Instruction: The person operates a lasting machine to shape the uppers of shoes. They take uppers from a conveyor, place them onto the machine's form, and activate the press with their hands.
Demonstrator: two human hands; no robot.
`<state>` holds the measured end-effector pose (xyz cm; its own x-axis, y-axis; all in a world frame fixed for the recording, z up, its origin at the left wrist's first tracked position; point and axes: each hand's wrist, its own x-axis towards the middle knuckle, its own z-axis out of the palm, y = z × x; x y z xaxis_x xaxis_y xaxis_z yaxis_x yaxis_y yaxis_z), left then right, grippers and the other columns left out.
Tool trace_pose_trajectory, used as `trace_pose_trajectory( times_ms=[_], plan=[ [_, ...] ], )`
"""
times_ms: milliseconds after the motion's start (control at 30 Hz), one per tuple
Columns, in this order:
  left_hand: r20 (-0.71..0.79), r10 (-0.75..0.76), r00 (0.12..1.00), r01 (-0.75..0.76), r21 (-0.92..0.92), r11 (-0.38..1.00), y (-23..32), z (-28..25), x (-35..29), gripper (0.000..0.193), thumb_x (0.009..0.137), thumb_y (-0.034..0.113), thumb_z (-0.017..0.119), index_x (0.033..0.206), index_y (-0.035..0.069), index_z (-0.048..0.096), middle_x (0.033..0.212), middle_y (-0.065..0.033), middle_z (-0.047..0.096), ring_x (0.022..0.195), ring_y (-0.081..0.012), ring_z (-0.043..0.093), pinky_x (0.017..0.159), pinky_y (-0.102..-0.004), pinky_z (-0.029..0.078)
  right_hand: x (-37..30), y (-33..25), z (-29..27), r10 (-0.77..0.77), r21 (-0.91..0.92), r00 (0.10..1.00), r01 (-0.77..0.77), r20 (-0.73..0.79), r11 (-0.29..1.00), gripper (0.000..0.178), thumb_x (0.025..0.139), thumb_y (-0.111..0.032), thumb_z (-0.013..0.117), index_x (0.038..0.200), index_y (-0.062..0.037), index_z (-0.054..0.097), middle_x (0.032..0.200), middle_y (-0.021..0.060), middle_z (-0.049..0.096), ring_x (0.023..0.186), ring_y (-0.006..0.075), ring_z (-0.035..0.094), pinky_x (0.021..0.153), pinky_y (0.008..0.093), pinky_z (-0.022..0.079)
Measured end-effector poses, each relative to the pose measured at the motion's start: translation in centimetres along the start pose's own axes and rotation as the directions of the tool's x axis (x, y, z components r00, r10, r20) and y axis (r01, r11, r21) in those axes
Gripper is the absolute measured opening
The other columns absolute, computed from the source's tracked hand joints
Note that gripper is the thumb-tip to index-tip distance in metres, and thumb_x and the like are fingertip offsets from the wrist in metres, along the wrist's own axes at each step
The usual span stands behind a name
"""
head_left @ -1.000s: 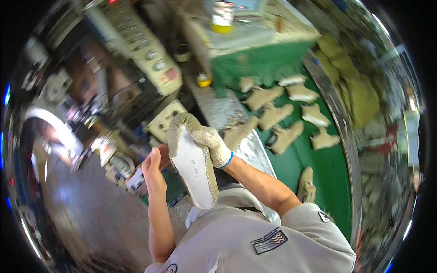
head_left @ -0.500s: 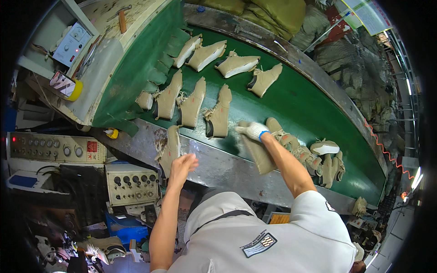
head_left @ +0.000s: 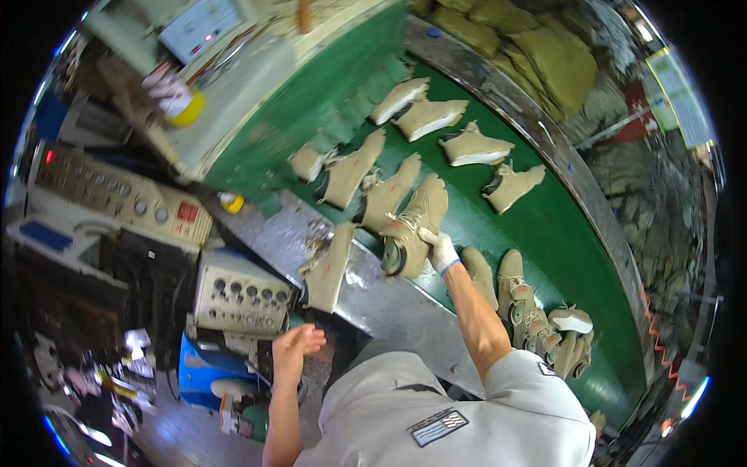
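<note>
My right hand [head_left: 440, 251], in a white knit glove with a blue cuff, grips a beige lace-up shoe [head_left: 424, 214] by its side, over the green belt. The shoe is tilted, laces turned up, dark lining showing at its collar. My bare left hand [head_left: 297, 346] hangs off the near metal edge with its fingers stretched out, holding nothing. Closest to it, a beige shoe [head_left: 330, 268] lies on its side on that edge. Beside my right wrist a beige shoe [head_left: 480, 276] lies on the belt, next to another shoe [head_left: 515, 288] with its laces up.
Several more beige shoes [head_left: 476, 145] lie on the green belt [head_left: 475, 210], which has metal borders [head_left: 389, 288]. A green flap curtain [head_left: 354, 121] hangs at its left. Control boxes with knobs [head_left: 245, 294] stand at the left; olive sacks [head_left: 545, 70] lie beyond the belt.
My right hand has let go of one shoe on the belt, moved left and taken hold of another, now turned laces up. My left hand stays off the belt. The view has turned.
</note>
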<state>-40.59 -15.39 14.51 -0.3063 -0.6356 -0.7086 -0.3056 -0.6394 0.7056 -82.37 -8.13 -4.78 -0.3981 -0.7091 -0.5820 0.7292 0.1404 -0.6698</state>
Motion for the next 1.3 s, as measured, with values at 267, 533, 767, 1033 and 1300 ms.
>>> trace_pose_trajectory(
  times_ms=[267, 533, 767, 1033, 1300],
  plan=[
    [-0.140, 0.376, 0.916, -0.401, -0.267, 0.877, 8.0, -9.7, -3.7, 0.049, 0.103, 0.036, 0.060, 0.131, -0.004, 0.061, 0.116, -0.0084, 0.071, 0.101, -0.0181, 0.068, 0.084, -0.0338, 0.056, -15.9, 6.9, 25.0, 0.434, 0.122, 0.750, -0.556, 0.499, 0.822, 0.054, 0.092, -0.032, 0.073, 0.133, -0.0009, 0.056, 0.122, 0.0176, 0.067, 0.105, 0.0308, 0.068, 0.094, 0.0468, 0.057],
    [-0.539, 0.217, 0.814, -0.468, -0.388, 0.794, -1.6, -29.7, -13.6, 0.022, 0.095, 0.016, 0.069, 0.101, -0.004, 0.073, 0.085, -0.0117, 0.075, 0.071, -0.0204, 0.072, 0.066, -0.0334, 0.061, -24.3, 15.5, 47.4, 0.597, -0.457, 0.490, -0.384, 0.636, 0.802, 0.048, 0.098, -0.024, 0.066, 0.135, 0.0050, 0.056, 0.125, 0.0150, 0.066, 0.111, 0.0242, 0.066, 0.096, 0.0377, 0.055],
    [-0.864, 0.123, 0.487, -0.655, -0.268, 0.706, -4.6, -36.7, -15.8, 0.023, 0.088, 0.003, 0.072, 0.108, -0.008, 0.072, 0.090, -0.0117, 0.074, 0.072, -0.0161, 0.071, 0.066, -0.0293, 0.060, -26.9, 24.5, 56.0, 0.606, -0.526, 0.542, -0.317, 0.582, 0.789, 0.040, 0.095, -0.018, 0.070, 0.129, 0.0010, 0.062, 0.117, 0.0079, 0.068, 0.103, 0.0154, 0.065, 0.088, 0.0303, 0.053],
    [-0.941, 0.072, 0.331, -0.832, -0.255, 0.493, -6.6, -42.2, -14.9, 0.043, 0.084, -0.006, 0.070, 0.125, -0.013, 0.062, 0.109, -0.0192, 0.071, 0.087, -0.0220, 0.071, 0.078, -0.0295, 0.059, -28.0, 30.8, 61.6, 0.455, -0.386, 0.555, -0.244, 0.697, 0.890, 0.046, 0.094, -0.022, 0.072, 0.130, 0.0037, 0.062, 0.118, 0.0105, 0.067, 0.103, 0.0169, 0.064, 0.089, 0.0302, 0.052],
    [-0.697, 0.085, 0.712, -0.684, -0.661, 0.310, -9.1, -37.2, -12.8, 0.039, 0.103, 0.024, 0.055, 0.128, -0.005, 0.060, 0.113, -0.0163, 0.071, 0.100, -0.0234, 0.071, 0.091, -0.0344, 0.058, -27.2, 34.3, 61.5, 0.422, -0.327, 0.607, -0.268, 0.673, 0.906, 0.031, 0.097, -0.019, 0.069, 0.119, 0.0038, 0.068, 0.109, 0.0102, 0.071, 0.094, 0.0170, 0.067, 0.084, 0.0313, 0.055]
  ],
)
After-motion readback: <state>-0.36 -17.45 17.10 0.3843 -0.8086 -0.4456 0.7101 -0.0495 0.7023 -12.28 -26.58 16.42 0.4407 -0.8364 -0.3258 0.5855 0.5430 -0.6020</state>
